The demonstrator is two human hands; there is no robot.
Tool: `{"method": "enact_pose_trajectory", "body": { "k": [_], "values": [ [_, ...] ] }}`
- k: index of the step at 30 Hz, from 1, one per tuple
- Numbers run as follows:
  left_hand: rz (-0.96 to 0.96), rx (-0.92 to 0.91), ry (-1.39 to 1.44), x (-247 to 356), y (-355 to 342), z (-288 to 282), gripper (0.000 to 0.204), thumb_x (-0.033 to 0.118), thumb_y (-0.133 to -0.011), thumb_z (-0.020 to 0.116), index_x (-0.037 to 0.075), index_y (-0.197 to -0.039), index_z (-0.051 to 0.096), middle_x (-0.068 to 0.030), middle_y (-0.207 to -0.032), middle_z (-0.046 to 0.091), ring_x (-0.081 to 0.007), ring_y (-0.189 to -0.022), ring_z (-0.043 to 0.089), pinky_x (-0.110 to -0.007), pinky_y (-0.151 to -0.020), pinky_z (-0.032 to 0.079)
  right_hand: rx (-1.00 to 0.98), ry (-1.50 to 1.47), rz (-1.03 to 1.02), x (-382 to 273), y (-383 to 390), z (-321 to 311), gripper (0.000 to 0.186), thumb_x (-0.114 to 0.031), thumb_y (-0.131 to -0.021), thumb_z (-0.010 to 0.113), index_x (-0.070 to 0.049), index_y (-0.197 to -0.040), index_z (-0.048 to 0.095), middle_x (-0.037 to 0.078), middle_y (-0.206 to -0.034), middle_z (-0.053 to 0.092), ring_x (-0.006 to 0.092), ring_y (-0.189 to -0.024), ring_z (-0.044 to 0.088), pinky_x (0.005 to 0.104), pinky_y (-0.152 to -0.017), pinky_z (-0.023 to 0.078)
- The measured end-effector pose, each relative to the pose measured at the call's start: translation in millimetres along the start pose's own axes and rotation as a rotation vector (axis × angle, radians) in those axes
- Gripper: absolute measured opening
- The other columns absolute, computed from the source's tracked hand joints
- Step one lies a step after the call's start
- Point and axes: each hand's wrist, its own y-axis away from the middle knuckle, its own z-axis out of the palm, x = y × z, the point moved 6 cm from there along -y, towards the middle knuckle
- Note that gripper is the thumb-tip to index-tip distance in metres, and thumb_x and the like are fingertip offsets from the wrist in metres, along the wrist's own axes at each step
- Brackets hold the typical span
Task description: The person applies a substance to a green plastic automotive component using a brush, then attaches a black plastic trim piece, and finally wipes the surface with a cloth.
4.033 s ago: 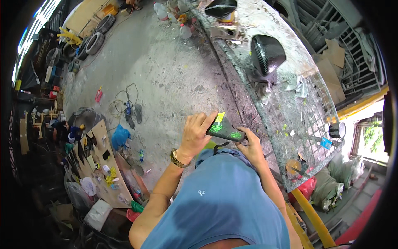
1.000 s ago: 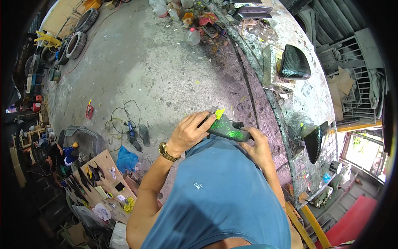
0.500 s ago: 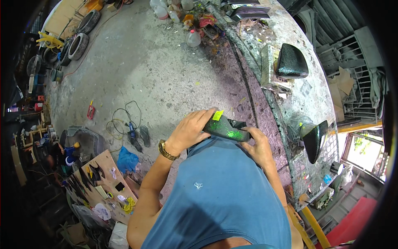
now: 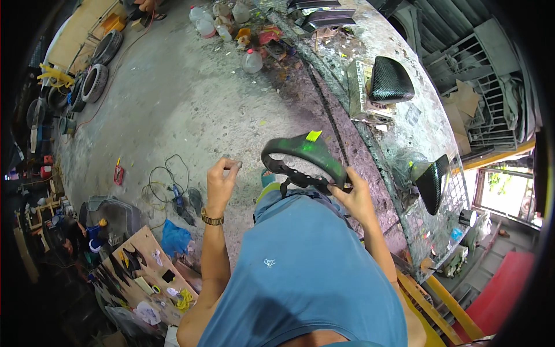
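Black curved shell [image 4: 305, 149], green-marked — clasped at its right end by the right hand [image 4: 356, 196]; left hand [image 4: 222, 182] apart from it, fingers curled together.

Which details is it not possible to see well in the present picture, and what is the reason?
Head view: the right end of the dark curved part is partly covered by the right hand.
Head view: the green marks on this part are smeared by blur.
Head view: whether the left hand pinches anything is too small to tell.
Head view: another person is cut off by the top edge.
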Motion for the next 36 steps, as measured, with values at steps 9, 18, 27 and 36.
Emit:
{"method": "enact_pose_trajectory", "body": {
  "k": [9,18,27,36],
  "values": [
    [-0.023,0.22,0.585,-16.8,-12.3,15.6,0.011,0.007,-0.094,0.059,-0.001,-0.088,0.058,-0.0088,-0.083,0.067,-0.0117,-0.069,0.062,-0.026,-0.067,0.052,-0.068,-0.493,0.228,-6.7,-11.9,15.1,0.03,-0.011,-0.082,0.07,0.003,-0.107,0.06,0.007,-0.087,0.069,0.0114,-0.08,0.064,0.0247,-0.067,0.051],
    [-0.14,0.191,0.636,-37.9,-16.3,-5.8,0.036,0.032,-0.1,0.052,0.002,-0.08,0.057,-0.0075,-0.073,0.063,-0.0111,-0.063,0.059,-0.024,-0.059,0.048,-0.12,-0.672,0.303,31.6,0.3,55.2,0.037,-0.017,-0.088,0.063,-0.001,-0.12,0.053,0.007,-0.095,0.071,0.0125,-0.085,0.066,0.0244,-0.065,0.051],
    [-0.107,-0.324,0.803,-8.5,-26.4,4.8,0.046,0.037,-0.104,0.039,-0.003,-0.115,0.059,-0.0094,-0.101,0.067,-0.0135,-0.095,0.062,-0.029,-0.088,0.047,-0.156,-0.76,0.297,47.9,-6.0,88.2,0.042,-0.014,-0.088,0.057,0.0,-0.127,0.05,0.009,-0.099,0.07,0.0098,-0.077,0.062,0.0202,-0.056,0.043],
    [-0.063,-0.415,0.702,18.7,-28.7,4.8,0.032,0.007,-0.087,0.07,-0.001,-0.115,0.056,-0.0027,-0.089,0.064,-0.007,-0.074,0.061,-0.022,-0.068,0.051,-0.16,-0.89,0.367,76.4,-17.1,110.9,0.041,-0.021,-0.09,0.059,-0.001,-0.125,0.054,0.015,-0.102,0.069,0.0207,-0.086,0.069,0.0303,-0.063,0.058]
  ]
}}
